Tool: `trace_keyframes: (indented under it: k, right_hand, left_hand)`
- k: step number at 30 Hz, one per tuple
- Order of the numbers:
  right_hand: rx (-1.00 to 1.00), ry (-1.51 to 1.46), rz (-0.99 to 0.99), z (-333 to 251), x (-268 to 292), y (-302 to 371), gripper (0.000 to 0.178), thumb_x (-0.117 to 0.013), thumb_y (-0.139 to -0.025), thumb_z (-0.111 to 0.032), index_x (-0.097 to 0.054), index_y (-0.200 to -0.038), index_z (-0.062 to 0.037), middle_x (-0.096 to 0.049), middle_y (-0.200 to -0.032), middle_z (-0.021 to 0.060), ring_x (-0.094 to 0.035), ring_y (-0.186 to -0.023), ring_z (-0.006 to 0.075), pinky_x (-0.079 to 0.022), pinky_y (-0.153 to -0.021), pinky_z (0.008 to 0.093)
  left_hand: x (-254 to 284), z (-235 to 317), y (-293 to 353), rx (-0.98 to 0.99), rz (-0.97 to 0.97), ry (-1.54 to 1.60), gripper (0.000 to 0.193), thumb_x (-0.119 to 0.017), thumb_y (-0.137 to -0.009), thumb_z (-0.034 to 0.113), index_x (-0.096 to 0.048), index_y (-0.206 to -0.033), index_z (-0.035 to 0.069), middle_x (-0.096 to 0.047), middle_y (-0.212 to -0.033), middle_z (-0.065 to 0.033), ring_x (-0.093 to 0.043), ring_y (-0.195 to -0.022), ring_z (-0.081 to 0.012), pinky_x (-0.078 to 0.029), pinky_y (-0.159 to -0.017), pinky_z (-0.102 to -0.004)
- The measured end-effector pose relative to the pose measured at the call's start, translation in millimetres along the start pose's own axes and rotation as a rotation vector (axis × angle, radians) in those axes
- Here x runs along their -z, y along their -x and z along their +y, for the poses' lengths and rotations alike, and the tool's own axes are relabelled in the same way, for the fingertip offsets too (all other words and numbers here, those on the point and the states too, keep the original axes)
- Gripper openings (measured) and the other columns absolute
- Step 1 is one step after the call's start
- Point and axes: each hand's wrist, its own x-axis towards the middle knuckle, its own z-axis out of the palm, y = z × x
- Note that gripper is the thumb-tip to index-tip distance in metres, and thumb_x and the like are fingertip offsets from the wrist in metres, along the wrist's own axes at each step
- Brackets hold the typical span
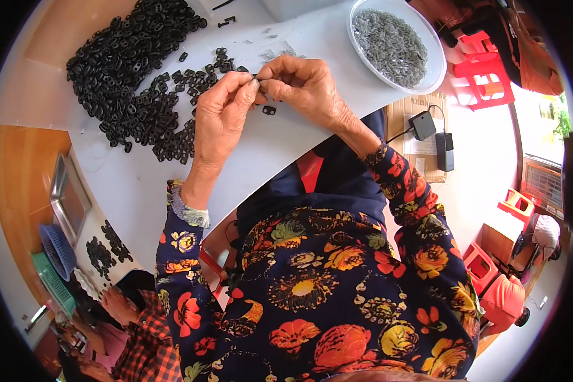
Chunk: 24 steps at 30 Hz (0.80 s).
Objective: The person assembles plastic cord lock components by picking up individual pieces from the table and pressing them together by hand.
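My left hand (221, 109) and my right hand (304, 88) meet over the white table (261, 159), thumbs and fingers pinched together. Between their fingertips shows a bit of a small dark piece (256, 79); the fingers hide most of it. Just under the hands lies a loose black two-holed plastic piece (269, 110). More of these are scattered to the left of my left hand, running into a large heap of black pieces (130, 70). Beyond my right hand stands a round, clear tub (437, 70) filled with small grey, spring-like pieces (388, 48).
Some black pins (226, 22) lie at the table's far side. Under the right edge is a cardboard box (420, 162) with a black adapter (422, 125). At lower left, a person in a checked shirt (149, 337) works near a metal tray (70, 197) and baskets (57, 251). Red stools (484, 79) stand right.
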Motion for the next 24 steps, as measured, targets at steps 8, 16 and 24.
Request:
trace_keyframes:
  k: [8,16,24]
  right_hand:
    - [0.041,-0.027,-0.035,0.6,1.9,-1.0,0.013,-0.060,-0.089,-0.002,-0.065,-0.100,0.0025,-0.064,-0.085,-0.0005,-0.054,-0.072,0.0051,-0.049,-0.068,0.0208]
    - [0.049,-0.003,-0.042,0.0,0.9,-0.1,0.012,-0.058,-0.088,-0.001,-0.062,-0.097,0.0056,-0.066,-0.079,0.0042,-0.061,-0.074,0.0062,-0.050,-0.068,0.0218]
    - [0.047,0.058,-0.028,0.5,2.3,1.1,0.010,-0.059,-0.088,-0.001,-0.063,-0.095,0.0046,-0.065,-0.077,0.0027,-0.060,-0.073,0.0053,-0.050,-0.067,0.0211]
  left_hand:
    - [2.2,-3.5,0.9,0.087,-0.026,0.153,0.012,-0.054,-0.093,0.012,-0.061,-0.089,0.002,-0.064,-0.072,-0.0009,-0.053,-0.065,-0.0047,-0.044,-0.061,-0.0208]
    - [-1.1,-2.2,5.6,0.064,-0.010,0.041,0.011,-0.054,-0.092,0.011,-0.061,-0.090,0.003,-0.064,-0.072,-0.0008,-0.053,-0.065,-0.0044,-0.043,-0.061,-0.0206]
    - [-3.0,5.5,7.4,0.066,0.005,-0.004,0.019,-0.052,-0.095,0.018,-0.059,-0.094,0.001,-0.064,-0.077,-0.0036,-0.057,-0.071,-0.0082,-0.044,-0.062,-0.0235]
